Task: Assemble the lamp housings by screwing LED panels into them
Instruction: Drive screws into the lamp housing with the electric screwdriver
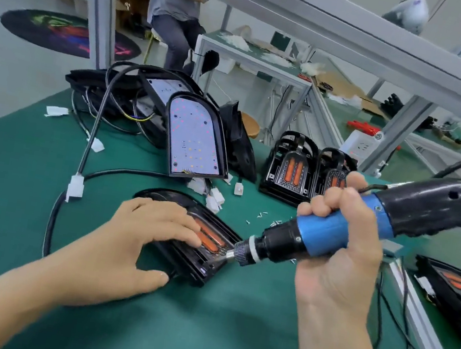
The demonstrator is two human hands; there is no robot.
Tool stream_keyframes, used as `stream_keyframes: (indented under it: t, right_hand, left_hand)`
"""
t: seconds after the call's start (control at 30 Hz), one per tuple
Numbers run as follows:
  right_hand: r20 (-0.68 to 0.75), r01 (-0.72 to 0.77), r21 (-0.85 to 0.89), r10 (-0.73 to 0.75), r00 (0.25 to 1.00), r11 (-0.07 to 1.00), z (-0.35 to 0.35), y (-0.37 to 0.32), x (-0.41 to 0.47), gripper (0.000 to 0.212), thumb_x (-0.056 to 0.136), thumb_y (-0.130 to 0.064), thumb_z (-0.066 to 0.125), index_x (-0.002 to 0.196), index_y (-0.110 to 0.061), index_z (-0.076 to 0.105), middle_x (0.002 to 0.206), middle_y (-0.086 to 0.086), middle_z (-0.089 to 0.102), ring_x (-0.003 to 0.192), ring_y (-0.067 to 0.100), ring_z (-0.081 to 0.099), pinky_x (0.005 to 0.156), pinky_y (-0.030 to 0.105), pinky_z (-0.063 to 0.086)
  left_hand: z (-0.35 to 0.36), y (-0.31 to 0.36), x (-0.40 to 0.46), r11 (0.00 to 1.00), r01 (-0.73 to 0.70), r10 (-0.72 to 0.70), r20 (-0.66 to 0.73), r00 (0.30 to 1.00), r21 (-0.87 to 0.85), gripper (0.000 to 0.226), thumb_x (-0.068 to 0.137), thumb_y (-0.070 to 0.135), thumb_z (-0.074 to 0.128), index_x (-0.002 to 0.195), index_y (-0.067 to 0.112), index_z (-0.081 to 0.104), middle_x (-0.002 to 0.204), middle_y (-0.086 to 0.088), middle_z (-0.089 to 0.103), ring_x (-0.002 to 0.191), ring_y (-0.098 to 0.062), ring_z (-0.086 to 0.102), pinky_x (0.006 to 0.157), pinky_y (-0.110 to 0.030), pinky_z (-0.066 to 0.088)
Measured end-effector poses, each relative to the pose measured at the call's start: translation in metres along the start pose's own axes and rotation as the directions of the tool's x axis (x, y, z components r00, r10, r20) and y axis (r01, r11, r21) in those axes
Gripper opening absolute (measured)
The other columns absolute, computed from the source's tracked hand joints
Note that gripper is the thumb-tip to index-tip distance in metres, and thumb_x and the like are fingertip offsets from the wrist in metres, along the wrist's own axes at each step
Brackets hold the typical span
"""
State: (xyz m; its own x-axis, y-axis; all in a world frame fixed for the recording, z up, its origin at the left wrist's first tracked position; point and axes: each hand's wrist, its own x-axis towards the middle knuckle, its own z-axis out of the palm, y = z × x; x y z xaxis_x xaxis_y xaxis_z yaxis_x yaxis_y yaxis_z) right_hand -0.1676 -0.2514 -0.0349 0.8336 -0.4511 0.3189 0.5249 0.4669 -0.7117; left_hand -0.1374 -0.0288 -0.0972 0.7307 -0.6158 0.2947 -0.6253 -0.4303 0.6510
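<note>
At the green bench [197,335], I pressed my left hand [134,237] flat over a black lamp housing [198,256], fingers fairly straight across its orange strips and thumb lying on the mat at its near edge, pinning it rather than gripping it. My right hand [337,251] was wrapped fully round the blue barrel of an electric screwdriver [319,233], whose bit met the housing's right-hand end; the tip itself was too blurred to show whether a screw sat under it. By my reckoning this was the fastening step on this unit, partway through the batch. A housing with its white LED panel [195,138] fitted leaned upright against a tangle of cables behind, two more housings [308,171] stood just right of it, and another [455,288] lay on the neighbouring bench at far right. Loose screws [264,219] were scattered on the mat between the work and those units. The next move, as I judged it, called for keeping the bit square to the screw and the housing firmly pinned, then fetching another screw from the scatter.
</note>
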Motion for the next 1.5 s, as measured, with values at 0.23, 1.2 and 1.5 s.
stream_keyframes:
  t: [0.23,1.2,1.5]
  right_hand:
    - [0.033,0.032,-0.119,-0.028,0.999,0.992,0.007,0.006,-0.004,0.021,0.077,-0.008,0.058,0.098,-0.013,0.053,0.064,-0.003,0.049,0.052,0.01,0.049,0.056,0.024,0.045]
    - [-0.125,0.255,-0.289,-0.3,0.946,0.923,-0.005,-0.026,-0.001,0.021,0.088,-0.022,0.069,0.101,-0.014,0.054,0.077,0.001,0.057,0.061,0.011,0.054,0.066,0.026,0.049]
    - [-0.332,-0.246,-0.785,-0.05,0.942,0.569,-0.099,-0.088,0.039,0.034,0.09,-0.028,0.069,0.106,-0.007,0.047,0.064,0.007,0.056,0.046,0.013,0.053,0.055,0.033,0.046]
  left_hand:
    - [0.027,-0.017,-0.002,0.996,-0.028,0.037,-0.097,0.995,0.085,0.048,0.068,-0.001,0.078,0.107,0.026,0.068,0.124,0.023,0.053,0.125,0.005,0.037,0.114,-0.037,0.011]
    - [0.03,-0.026,0.003,0.996,-0.061,0.069,-0.144,0.987,0.064,0.041,0.063,-0.01,0.077,0.085,0.023,0.067,0.119,0.02,0.058,0.117,0.009,0.042,0.11,-0.032,0.018]
    - [0.031,-0.025,0.003,0.996,-0.071,0.078,-0.169,0.982,0.047,0.029,0.063,0.013,0.062,0.085,0.032,0.062,0.119,0.025,0.057,0.116,0.01,0.043,0.108,-0.035,0.019]
